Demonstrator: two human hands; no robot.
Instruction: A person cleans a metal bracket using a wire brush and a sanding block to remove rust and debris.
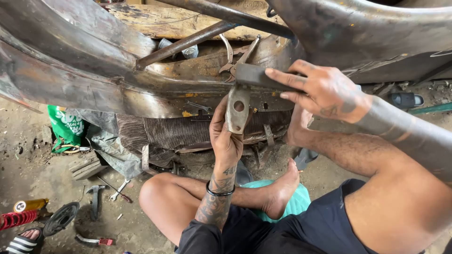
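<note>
Item: flat rusty steel bracket plate with one round hole point(238, 109), joined at its top to a dark flat steel bar point(258, 77). Located centre of scene, upright against the curved, rust-stained sheet-metal body panel point(84, 70) filling the far half of view.

Left hand point(225, 136): wrapped around the lower end of the plate from below, thumb up its left edge, fingers clenched behind it. Black band on the wrist.

Right hand point(325, 89): laid over the bar from the right, fingers stretched flat along its top face, pressing rather than clasping; thumb side hidden.

Handling, as judged: rigid, no give; moderately heavy for its size; dry, scaly surface, good friction, not slippery. Edges and corners probably sharp or burred. Not fragile. Best hold: flat faces pinched below the hole, clear of the edges, with the bar steadied from above. Fixing between plate and bar not discernible.

Surroundings: thin round steel rods point(188, 42) crossing far above; worn wooden plank point(179, 21) behind. On the dirt floor near left: claw hammer point(95, 197), red-handled screwdriver point(96, 241), red coil spring point(18, 219), black disc point(60, 218), green plastic bag point(66, 127). Teal cushion point(294, 202) under the crossed bare legs.
</note>
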